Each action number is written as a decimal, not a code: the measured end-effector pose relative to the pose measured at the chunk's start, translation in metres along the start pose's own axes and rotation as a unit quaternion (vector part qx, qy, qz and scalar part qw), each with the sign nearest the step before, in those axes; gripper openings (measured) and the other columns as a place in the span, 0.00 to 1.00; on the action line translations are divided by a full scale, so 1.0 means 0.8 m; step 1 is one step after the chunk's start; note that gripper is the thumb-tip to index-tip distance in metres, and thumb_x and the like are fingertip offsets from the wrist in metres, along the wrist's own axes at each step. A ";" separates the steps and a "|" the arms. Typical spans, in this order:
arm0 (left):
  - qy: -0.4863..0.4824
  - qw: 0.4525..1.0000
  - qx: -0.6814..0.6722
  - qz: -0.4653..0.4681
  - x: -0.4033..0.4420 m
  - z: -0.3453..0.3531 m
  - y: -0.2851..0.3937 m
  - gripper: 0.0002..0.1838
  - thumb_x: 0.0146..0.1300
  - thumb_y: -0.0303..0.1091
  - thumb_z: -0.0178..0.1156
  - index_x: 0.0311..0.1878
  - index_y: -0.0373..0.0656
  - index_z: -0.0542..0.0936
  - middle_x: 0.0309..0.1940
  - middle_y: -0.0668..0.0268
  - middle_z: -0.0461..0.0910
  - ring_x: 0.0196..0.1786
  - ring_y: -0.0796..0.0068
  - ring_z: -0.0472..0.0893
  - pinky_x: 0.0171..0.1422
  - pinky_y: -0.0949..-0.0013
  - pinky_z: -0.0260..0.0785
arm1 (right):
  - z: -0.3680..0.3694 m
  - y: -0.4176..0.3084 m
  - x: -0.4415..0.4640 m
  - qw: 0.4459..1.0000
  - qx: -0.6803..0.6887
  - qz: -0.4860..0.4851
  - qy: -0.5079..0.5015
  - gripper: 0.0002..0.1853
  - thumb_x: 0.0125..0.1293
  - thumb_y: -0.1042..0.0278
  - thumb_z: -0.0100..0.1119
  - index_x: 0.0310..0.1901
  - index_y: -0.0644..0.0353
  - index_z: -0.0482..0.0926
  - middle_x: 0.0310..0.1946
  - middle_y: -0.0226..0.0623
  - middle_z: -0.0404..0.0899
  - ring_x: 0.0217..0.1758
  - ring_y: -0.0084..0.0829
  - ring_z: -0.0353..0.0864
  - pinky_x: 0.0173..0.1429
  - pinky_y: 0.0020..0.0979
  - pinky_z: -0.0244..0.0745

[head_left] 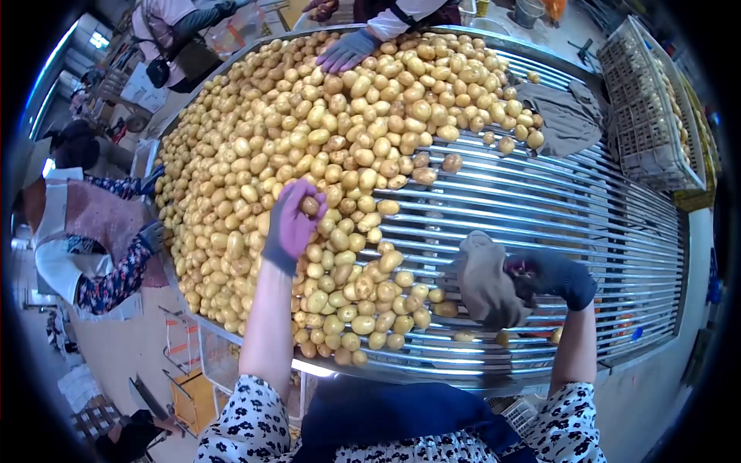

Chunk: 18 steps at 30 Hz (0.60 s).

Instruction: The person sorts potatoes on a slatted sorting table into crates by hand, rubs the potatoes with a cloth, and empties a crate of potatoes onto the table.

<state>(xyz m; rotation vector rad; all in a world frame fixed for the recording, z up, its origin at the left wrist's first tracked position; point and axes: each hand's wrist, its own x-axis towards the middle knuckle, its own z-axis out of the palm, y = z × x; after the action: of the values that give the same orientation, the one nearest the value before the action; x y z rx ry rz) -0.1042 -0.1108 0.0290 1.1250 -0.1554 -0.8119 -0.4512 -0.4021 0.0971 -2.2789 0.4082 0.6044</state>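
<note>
Bright glare on metal rods [532, 199], fisheye bending, black vignetted edges

Upper right: white openwork crate [641, 127] stands beside a yellow crate [695, 199]; a grey cloth [562, 116] lies spread to their left. Top edge, right of centre: grey bucket [528, 12]. Lower left: yellow panel [196, 397], type unclear. Upper left: person in light top [166, 14].
</note>
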 end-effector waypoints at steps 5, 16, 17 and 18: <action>-0.011 0.792 0.571 0.216 0.123 0.076 -0.012 0.18 0.61 0.38 0.60 0.54 0.44 0.77 0.43 0.59 0.79 0.51 0.62 0.78 0.54 0.65 0.71 | -0.053 -0.045 0.102 0.958 -0.109 -0.012 0.266 0.18 0.63 0.65 0.58 0.54 0.57 0.76 0.38 0.47 0.79 0.40 0.47 0.79 0.46 0.41 0.73; -0.059 0.669 0.734 0.106 0.140 0.069 -0.045 0.23 0.53 0.50 0.65 0.47 0.46 0.76 0.45 0.50 0.76 0.48 0.51 0.78 0.51 0.55 0.71 | 0.020 -0.039 0.350 0.950 -0.133 -0.040 0.281 0.20 0.55 0.70 0.59 0.51 0.53 0.74 0.50 0.52 0.71 0.53 0.52 0.75 0.54 0.43 0.73; -0.067 0.684 0.718 0.110 0.131 0.072 -0.045 0.19 0.55 0.48 0.64 0.42 0.45 0.76 0.43 0.52 0.77 0.47 0.52 0.78 0.49 0.56 0.71 | 0.026 -0.034 0.339 0.951 -0.134 -0.037 0.276 0.20 0.55 0.70 0.59 0.51 0.53 0.74 0.50 0.52 0.71 0.53 0.52 0.75 0.54 0.43 0.73; -0.059 0.700 0.705 0.097 0.125 0.072 -0.052 0.17 0.56 0.47 0.63 0.40 0.45 0.77 0.43 0.53 0.77 0.46 0.52 0.78 0.49 0.56 0.71 | 0.028 -0.027 0.326 0.956 -0.120 -0.050 0.264 0.18 0.55 0.71 0.59 0.50 0.53 0.74 0.50 0.52 0.71 0.53 0.52 0.74 0.54 0.44 0.73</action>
<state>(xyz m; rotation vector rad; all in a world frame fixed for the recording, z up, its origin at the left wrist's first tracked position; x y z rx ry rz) -0.0826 -0.2256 -0.0081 2.4377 -1.1423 -0.4667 -0.2289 -0.3995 -0.0435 -2.6676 0.4872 -0.0236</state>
